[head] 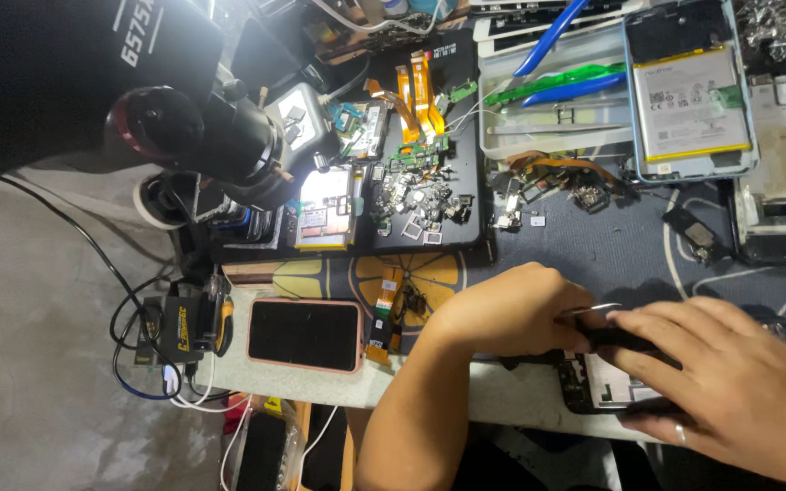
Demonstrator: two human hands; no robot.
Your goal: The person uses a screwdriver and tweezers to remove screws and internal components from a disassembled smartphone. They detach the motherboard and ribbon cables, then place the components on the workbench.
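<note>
The opened phone frame [607,386] lies at the near edge of the worktop [502,386], towards its right end, with its pale inner face up and its long axis running roughly left to right along that edge. Only a part of it shows; the rest sits under your hands, so you cannot tell how far it reaches to the right.

Your right hand [730,382] covers the frame from the right, fingers laid flat and close together across its upper side, pressing on a dark strip there. Your left hand [511,314] comes in from the left with the fingers curled narrow around a thin metal tool [589,312], whose bright tip points right, towards the right fingertips, just above the frame's far long side. So the frame lies directly beneath and between both hands, and the tool tip meets it from the left along its long axis. The right hand is the one resting on it; the left reaches it only through the tool.

Further left on the near edge lies a pink-cased phone [305,335], screen up. Beyond, a black tray [466,241] holds small metal parts, and a microscope [220,136] stands at the far left.
</note>
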